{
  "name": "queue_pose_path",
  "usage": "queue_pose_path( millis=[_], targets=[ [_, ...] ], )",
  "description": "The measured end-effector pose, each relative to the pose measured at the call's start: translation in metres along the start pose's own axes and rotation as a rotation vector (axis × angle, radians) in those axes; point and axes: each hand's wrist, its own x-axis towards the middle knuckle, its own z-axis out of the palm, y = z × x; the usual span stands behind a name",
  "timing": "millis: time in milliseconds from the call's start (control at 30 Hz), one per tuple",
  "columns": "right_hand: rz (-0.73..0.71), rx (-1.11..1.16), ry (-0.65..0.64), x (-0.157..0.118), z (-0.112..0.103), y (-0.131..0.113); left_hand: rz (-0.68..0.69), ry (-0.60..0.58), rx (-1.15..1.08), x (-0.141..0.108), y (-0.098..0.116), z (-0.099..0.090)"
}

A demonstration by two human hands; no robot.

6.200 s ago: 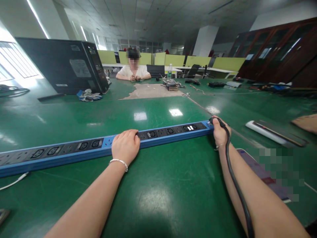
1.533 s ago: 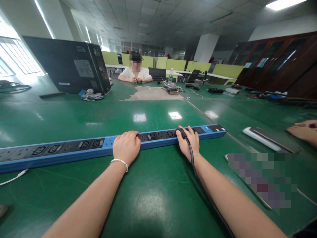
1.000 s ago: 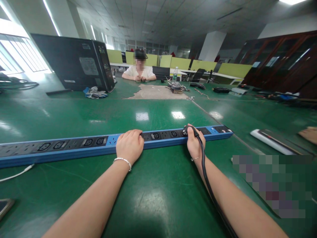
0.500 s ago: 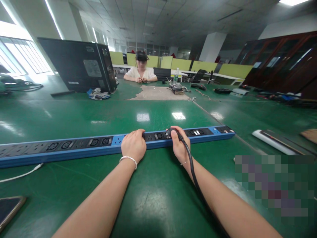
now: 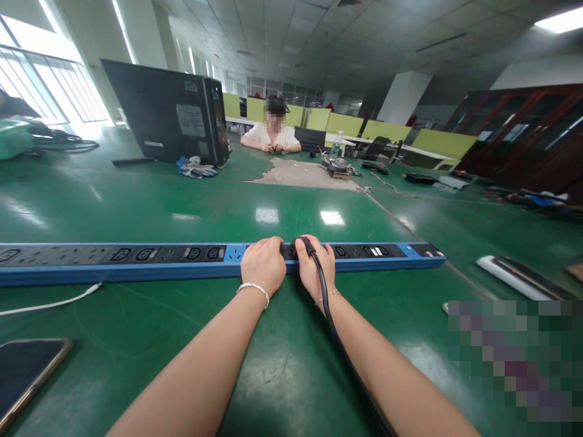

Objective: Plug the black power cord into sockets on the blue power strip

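A long blue power strip (image 5: 173, 272) with black and blue sockets lies across the green table. My left hand (image 5: 264, 264) is closed over its middle, fingers wrapped round the far edge. Just right of it, my right hand (image 5: 317, 267) grips a black power plug (image 5: 303, 244) against the strip's sockets. Whether the plug's pins sit in a socket is hidden by the hand. From the plug a thick black cable (image 5: 330, 315) runs down over my right forearm.
A phone (image 5: 31, 370) and a white cable (image 5: 59, 308) lie at the left. Further back stand a black computer case (image 5: 168, 115) and gloves (image 5: 197, 167). Across the table sits another person (image 5: 271, 133). A white and black bar (image 5: 523, 276) lies at the right.
My right hand has brought the plug left and down onto the strip, close beside my left hand. The plug's pins showed before and are now hidden. The view has shifted slightly.
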Motion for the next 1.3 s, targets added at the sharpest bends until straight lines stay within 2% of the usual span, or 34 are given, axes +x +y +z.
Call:
queue_pose_path(
  millis=[267,633,1000,1200,1300],
  targets=[
    [-0.058,-0.091,-0.041,0.000,0.003,-0.009,0.011,-0.009,0.018,0.000,0.000,0.000],
    [-0.166,-0.296,-0.013,-0.003,0.007,-0.016,-0.003,0.023,0.020,0.000,0.001,0.001],
    [-0.097,-0.251,-0.017,-0.014,0.013,-0.008,0.006,0.015,0.008,0.000,0.000,0.000],
    [-0.094,-0.281,-0.053,-0.019,0.007,-0.007,0.012,0.000,0.006,0.000,0.000,-0.001],
    [-0.146,-0.295,-0.100,-0.020,0.002,-0.002,0.033,0.008,-0.023,-0.001,0.000,-0.003]
  ],
)
